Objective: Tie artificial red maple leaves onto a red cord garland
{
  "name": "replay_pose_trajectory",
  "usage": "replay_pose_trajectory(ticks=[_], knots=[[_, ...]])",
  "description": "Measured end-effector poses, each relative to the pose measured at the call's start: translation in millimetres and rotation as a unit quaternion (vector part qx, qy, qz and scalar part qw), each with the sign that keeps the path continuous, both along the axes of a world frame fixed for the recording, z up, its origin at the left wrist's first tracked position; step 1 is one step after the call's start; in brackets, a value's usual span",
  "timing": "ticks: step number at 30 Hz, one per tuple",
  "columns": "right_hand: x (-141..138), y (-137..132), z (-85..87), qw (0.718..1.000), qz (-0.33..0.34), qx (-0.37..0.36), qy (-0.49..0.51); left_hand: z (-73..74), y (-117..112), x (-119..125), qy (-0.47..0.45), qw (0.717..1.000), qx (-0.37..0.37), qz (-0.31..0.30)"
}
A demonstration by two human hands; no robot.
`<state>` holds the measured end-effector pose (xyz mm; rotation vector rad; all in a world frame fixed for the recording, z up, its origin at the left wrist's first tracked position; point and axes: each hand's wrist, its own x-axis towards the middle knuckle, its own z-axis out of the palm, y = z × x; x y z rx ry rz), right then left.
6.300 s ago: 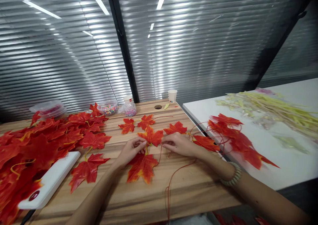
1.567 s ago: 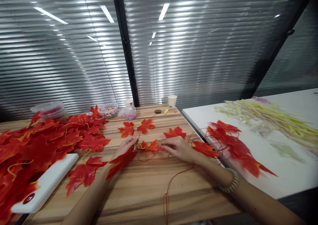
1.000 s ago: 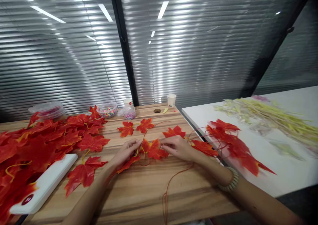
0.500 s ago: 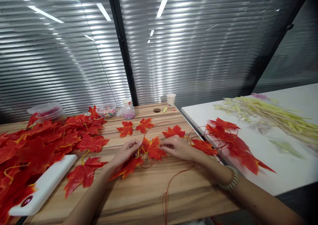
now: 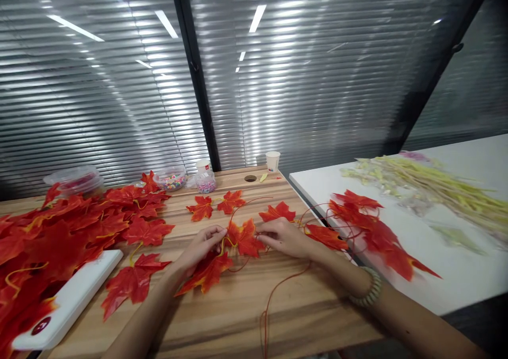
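My left hand (image 5: 206,244) is closed, thumb and fingers pinching the yellow stem of an artificial maple leaf (image 5: 209,273) that hangs below it. A thin red cord (image 5: 232,219) rises from these fingertips and curves to the right. Between the hands lies another red-orange maple leaf (image 5: 245,238), its stem pointing toward the left fingers. My right hand (image 5: 286,236) is at that leaf's right edge, fingers closed together where the cord runs in; the fingertips are partly hidden. More cord (image 5: 273,290) trails from under the right wrist to the table's front edge.
Many maple leaves (image 5: 59,242) are heaped at left, partly over a white power bank-like slab (image 5: 75,301). Bead tubs (image 5: 173,179) and a paper cup (image 5: 273,161) stand at the back. Corded leaves (image 5: 373,229) spread onto the white table (image 5: 444,290), which also bears yellow stems (image 5: 436,182).
The leaf hanging from my left hand has turned and shifted slightly right, showing more of its face. My right hand stays almost where it was.
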<state>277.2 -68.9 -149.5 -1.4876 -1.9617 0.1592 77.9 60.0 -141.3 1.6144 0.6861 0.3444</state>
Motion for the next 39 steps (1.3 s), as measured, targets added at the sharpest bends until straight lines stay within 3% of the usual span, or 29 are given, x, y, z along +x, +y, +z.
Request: replay_pose_trajectory(ticks=[21, 39], knots=[[0.8, -0.4, -1.2, 0.999, -0.013, 0.038, 0.020, 2.1, -1.8, 0.8, -0.003, 1.000, 0.002, 0.017], [0.3, -0.4, 0.5, 0.999, 0.000, 0.027, 0.016, 1.5, -0.6, 0.9, -0.010, 1.000, -0.010, 0.010]])
